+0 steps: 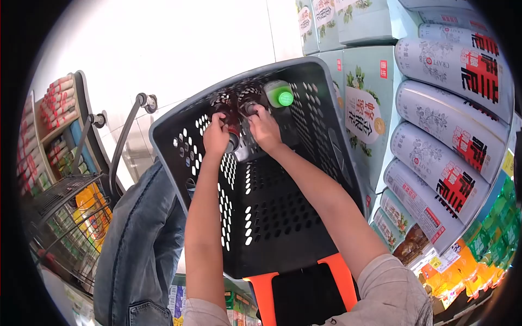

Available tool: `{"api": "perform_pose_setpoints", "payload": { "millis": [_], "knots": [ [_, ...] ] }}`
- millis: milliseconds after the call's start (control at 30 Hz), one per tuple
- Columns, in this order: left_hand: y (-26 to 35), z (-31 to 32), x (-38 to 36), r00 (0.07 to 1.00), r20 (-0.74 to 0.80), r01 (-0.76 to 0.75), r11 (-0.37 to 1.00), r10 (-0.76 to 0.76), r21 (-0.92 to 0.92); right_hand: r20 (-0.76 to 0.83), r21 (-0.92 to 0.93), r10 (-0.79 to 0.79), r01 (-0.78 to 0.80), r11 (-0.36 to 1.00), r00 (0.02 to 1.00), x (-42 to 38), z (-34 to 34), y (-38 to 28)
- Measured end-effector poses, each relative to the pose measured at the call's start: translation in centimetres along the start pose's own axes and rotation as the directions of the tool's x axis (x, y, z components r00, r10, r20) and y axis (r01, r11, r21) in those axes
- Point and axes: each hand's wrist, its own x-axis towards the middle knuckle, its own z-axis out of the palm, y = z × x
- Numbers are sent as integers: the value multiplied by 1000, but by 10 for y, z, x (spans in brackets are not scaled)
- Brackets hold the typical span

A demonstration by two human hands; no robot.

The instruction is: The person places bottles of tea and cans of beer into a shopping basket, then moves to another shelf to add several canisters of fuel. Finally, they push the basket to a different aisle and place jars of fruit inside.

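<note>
Both of my hands reach down into a black plastic shopping basket (288,247) with perforated sides. My left hand (216,137) has its fingers closed around a dark bottle with reddish parts (232,117), near the basket's far left corner. Close beside it, my right hand (263,129) pinches the top of another dark bottle (249,96). To the right of these stands a bottle with a bright green cap (285,98), touched by neither hand. The lower parts of the dark bottles are partly hidden by my fingers and shadow.
Stacked pale green cartons (361,103) and large white cans (448,65) line the right side. A wire cart (70,217) with yellow packages stands at left, near a person's jeans-clad leg (138,255). Orange handle parts (340,282) mark the basket's near end.
</note>
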Motion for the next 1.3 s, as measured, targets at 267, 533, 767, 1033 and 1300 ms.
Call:
{"api": "perform_pose_setpoints", "payload": {
  "millis": [267, 533, 767, 1033, 1300],
  "knots": [
    [29, -21, 3, 988, 19, 153, 987, -152, -41, 235, 312, 293, -358, 880, 927, -35, -37, 10],
    [52, -33, -49, 974, -194, 84, 982, -116, -167, 372, 110, 411, -480, 871, 832, -115, -81, -5],
    [96, -69, -100, 914, -183, 73, 591, -362, -804, 301, 131, 384, -436, 890, 873, -154, -124, -20],
    [120, -50, -122, 1000, 23, 22, 783, -10, -622, 348, 191, 621, -702, 686, 702, -160, -84, 11],
    [80, 47, -104, 985, 142, 5, 814, 95, -581, 326, 170, 577, -647, 743, 748, -155, -48, 58]
  ]
}}
